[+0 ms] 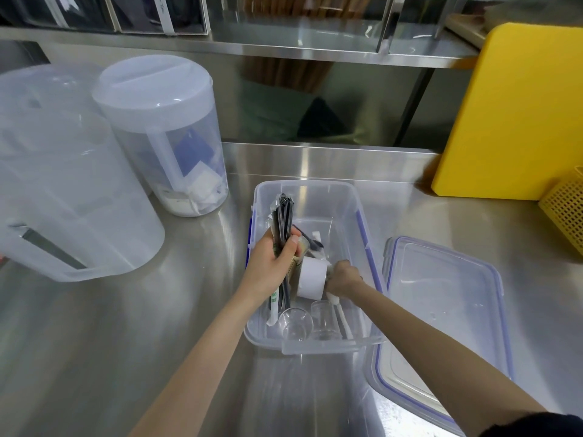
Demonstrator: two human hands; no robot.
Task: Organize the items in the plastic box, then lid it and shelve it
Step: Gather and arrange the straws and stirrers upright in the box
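Stainless steel covers the counter (142, 326), where a clear plastic box (344, 197) sits open near the middle, its long axis running away from the person toward the back wall. Its blue-trimmed lid (448, 313) lies flat just to the right, also lengthwise front to back. Two lidded translucent pitchers (164, 127) stand at left, a yellow board (517, 115) leans at right beside a yellow basket (564, 216). Both forearms reach forward into the box. The left hand (271, 263) grips a bundle of wrapped black straws (282, 216), held nearly upright with tips tilted toward the far end. The right hand (342, 279) is curled low inside, beside a white tape roll (310, 279); what it grasps cannot be told. Two small clear cups (296, 323) lie at the near end.
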